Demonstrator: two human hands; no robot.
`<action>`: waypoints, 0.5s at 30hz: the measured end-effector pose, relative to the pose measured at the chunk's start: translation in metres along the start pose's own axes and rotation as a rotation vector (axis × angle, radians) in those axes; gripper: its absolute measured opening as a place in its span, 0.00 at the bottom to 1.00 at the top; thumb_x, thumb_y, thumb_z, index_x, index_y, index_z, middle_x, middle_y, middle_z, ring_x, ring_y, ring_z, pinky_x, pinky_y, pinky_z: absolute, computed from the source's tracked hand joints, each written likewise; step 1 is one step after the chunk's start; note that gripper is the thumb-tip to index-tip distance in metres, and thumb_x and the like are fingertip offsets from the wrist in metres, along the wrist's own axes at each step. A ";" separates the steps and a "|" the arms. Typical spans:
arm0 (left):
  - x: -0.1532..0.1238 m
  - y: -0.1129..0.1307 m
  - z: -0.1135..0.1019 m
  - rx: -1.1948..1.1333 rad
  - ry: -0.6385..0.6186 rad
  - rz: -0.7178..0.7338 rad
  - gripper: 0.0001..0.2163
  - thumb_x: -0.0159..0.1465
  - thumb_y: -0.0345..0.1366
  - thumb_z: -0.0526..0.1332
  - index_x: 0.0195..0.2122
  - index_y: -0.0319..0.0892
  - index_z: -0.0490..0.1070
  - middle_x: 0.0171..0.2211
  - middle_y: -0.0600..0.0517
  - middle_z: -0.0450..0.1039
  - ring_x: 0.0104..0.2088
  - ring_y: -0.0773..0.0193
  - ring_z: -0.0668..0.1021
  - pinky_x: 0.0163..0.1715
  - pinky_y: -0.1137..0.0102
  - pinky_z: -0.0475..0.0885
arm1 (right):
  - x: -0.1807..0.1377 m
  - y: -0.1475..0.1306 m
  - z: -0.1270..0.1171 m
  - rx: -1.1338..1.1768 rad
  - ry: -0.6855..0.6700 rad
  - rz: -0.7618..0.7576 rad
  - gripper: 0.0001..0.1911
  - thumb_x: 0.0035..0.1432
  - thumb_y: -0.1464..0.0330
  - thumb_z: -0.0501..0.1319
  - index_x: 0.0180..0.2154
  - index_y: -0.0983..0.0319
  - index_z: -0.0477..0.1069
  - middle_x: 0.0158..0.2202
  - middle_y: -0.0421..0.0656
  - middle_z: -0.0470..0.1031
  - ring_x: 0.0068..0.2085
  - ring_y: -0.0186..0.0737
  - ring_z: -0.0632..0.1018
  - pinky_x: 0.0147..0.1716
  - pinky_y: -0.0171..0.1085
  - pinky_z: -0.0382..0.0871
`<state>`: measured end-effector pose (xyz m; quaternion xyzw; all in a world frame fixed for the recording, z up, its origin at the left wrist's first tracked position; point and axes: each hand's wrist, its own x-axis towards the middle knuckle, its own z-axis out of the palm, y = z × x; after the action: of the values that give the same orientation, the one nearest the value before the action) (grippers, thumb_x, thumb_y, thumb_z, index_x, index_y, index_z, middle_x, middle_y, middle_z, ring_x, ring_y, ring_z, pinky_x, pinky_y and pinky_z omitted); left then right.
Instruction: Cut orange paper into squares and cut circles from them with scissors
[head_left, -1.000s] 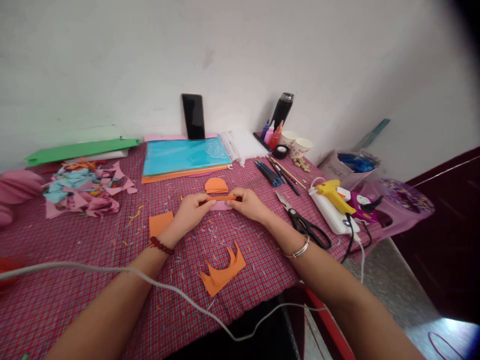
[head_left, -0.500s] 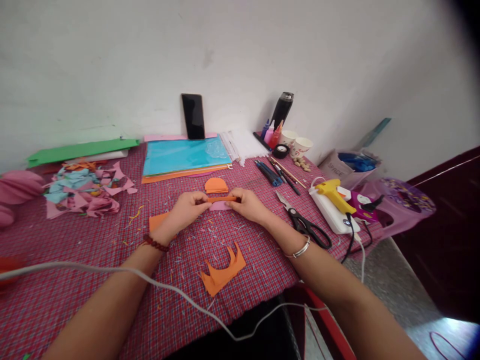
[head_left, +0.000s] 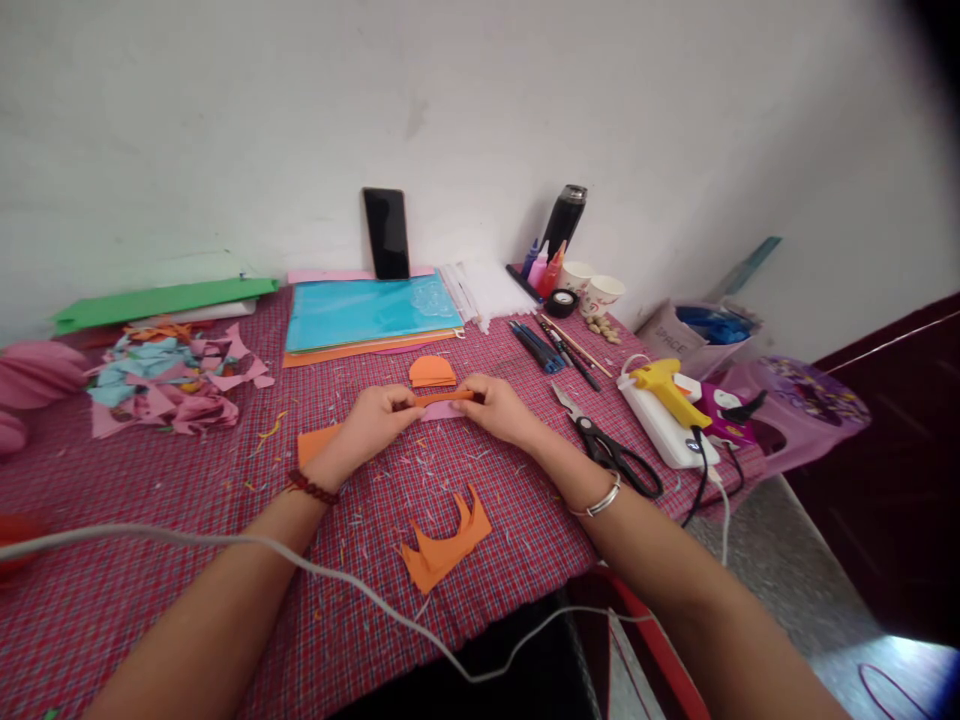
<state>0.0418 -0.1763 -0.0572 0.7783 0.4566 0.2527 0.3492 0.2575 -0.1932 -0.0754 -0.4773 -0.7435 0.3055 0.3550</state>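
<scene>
A narrow orange paper strip (head_left: 444, 398) is pinched at its ends between the left hand (head_left: 381, 416) and right hand (head_left: 499, 408), over the middle of the checked tablecloth (head_left: 150, 480). Orange half-discs (head_left: 432, 371) lie just behind; scissors (head_left: 609, 446) rest toward the right edge, orange offcuts (head_left: 444, 545) near the front edge.

scissors (head_left: 611, 450) right of the hands, paper stack (head_left: 371, 315) behind, scraps (head_left: 169, 380) far left

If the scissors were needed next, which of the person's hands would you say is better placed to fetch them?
Probably right: the right hand pinches the orange paper strip nearer the scissors; the left hand is farther.
</scene>
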 end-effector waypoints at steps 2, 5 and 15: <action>0.000 -0.002 0.000 0.001 -0.030 0.006 0.10 0.55 0.39 0.59 0.20 0.41 0.66 0.20 0.56 0.63 0.24 0.68 0.66 0.26 0.72 0.58 | 0.000 0.000 -0.001 -0.006 0.001 -0.004 0.05 0.55 0.74 0.62 0.27 0.63 0.71 0.28 0.38 0.68 0.32 0.35 0.70 0.34 0.35 0.60; 0.001 -0.007 0.001 -0.003 -0.086 0.017 0.08 0.55 0.38 0.59 0.22 0.41 0.69 0.21 0.56 0.66 0.25 0.67 0.68 0.26 0.72 0.59 | -0.001 0.002 -0.001 -0.015 -0.003 -0.007 0.07 0.55 0.75 0.61 0.26 0.63 0.70 0.27 0.37 0.67 0.32 0.35 0.69 0.34 0.35 0.60; 0.000 -0.009 0.006 0.001 -0.083 0.003 0.07 0.55 0.37 0.59 0.24 0.40 0.69 0.21 0.57 0.65 0.23 0.68 0.66 0.24 0.73 0.58 | -0.001 0.002 0.000 -0.026 -0.021 -0.009 0.06 0.56 0.75 0.61 0.27 0.62 0.70 0.28 0.38 0.68 0.32 0.35 0.70 0.34 0.34 0.60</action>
<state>0.0409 -0.1752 -0.0683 0.7888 0.4410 0.2205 0.3671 0.2589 -0.1929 -0.0772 -0.4755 -0.7532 0.2992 0.3422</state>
